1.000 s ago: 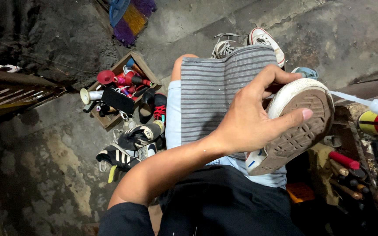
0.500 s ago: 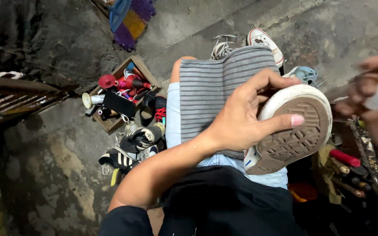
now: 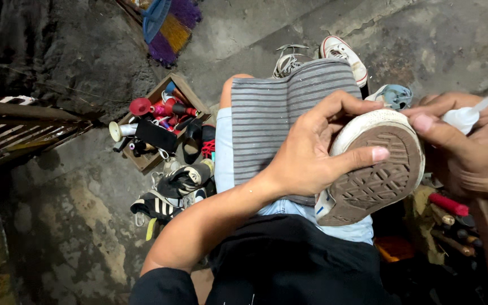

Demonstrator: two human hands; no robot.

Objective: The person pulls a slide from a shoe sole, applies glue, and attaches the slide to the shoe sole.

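Observation:
My left hand (image 3: 312, 155) grips a white sneaker (image 3: 377, 169) turned sole-up, its brown tread facing me, fingers wrapped over the toe end. The shoe rests over my lap on a grey striped cloth (image 3: 278, 113). My right hand (image 3: 470, 147) holds a small white squeeze bottle (image 3: 470, 116) with a thin nozzle pointing up and right, close to the shoe's toe edge.
A wooden box (image 3: 159, 127) of thread spools and tools sits on the concrete floor at left. Black striped shoes (image 3: 170, 195) lie beside it. More white sneakers (image 3: 343, 53) lie beyond my knee. Red-handled tools (image 3: 450, 212) sit at right. A broom (image 3: 168, 25) lies at top.
My right hand with the white bottle has come in from the right edge and now sits next to the shoe's toe. The left hand keeps the shoe in nearly the same place.

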